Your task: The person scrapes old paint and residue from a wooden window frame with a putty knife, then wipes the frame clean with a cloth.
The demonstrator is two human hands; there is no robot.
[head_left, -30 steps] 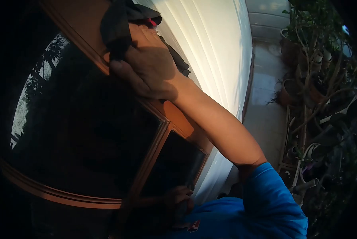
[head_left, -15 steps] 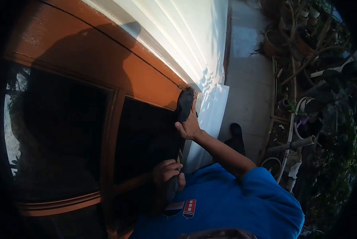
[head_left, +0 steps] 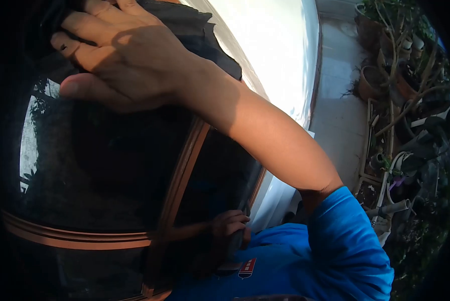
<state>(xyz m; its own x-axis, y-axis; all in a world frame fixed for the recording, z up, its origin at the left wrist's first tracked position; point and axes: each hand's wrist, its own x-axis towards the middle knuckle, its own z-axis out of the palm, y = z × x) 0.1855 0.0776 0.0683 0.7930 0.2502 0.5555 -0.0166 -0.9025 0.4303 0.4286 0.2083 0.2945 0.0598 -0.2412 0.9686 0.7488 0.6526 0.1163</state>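
the right hand (head_left: 134, 60), fingers part-spread, lies over the dark cloth (head_left: 220, 52), seemingly pressing it flat against the framed panel (head_left: 182, 175). i can't tell what the left hand (head_left: 230, 223), fingers curled near the shirt (head_left: 350, 236), grips.

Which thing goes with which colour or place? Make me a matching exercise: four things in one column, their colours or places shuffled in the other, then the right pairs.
Things
1. shirt
2. dark cloth
3. bar between the glass panes
4. plant pot

Colours and places
A. beneath the right hand
B. across the pale floor strip from the white wall
C. bright blue
D. reddish brown, running between two dark panels

Right pairs
1-C
2-A
3-D
4-B
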